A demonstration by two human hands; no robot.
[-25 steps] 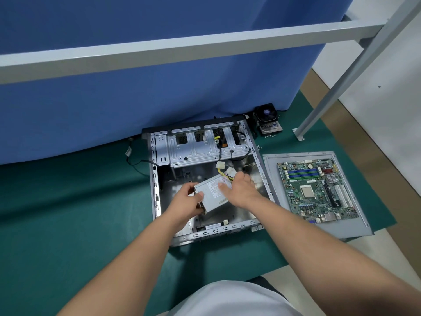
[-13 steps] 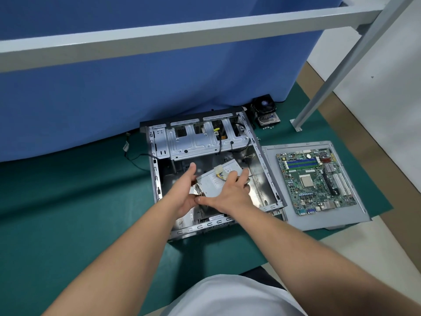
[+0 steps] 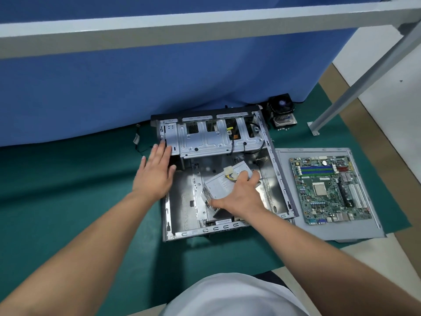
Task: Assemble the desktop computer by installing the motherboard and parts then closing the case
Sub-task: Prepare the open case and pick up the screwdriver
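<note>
Head view: PSU (image 3: 224, 185) lies tilted in the case (image 3: 276, 169) at frame centre, long axis lower left to upper right, my right hand (image 3: 239, 197) gripping it, left hand (image 3: 156, 172) flat-fingered, farther, at upper-left wall.

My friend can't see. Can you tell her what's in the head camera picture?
A person's right hand grips a grey power supply inside an open computer case on a green mat, while the open left hand reaches to the case's left wall. A motherboard lies on a grey panel beside it.
</note>
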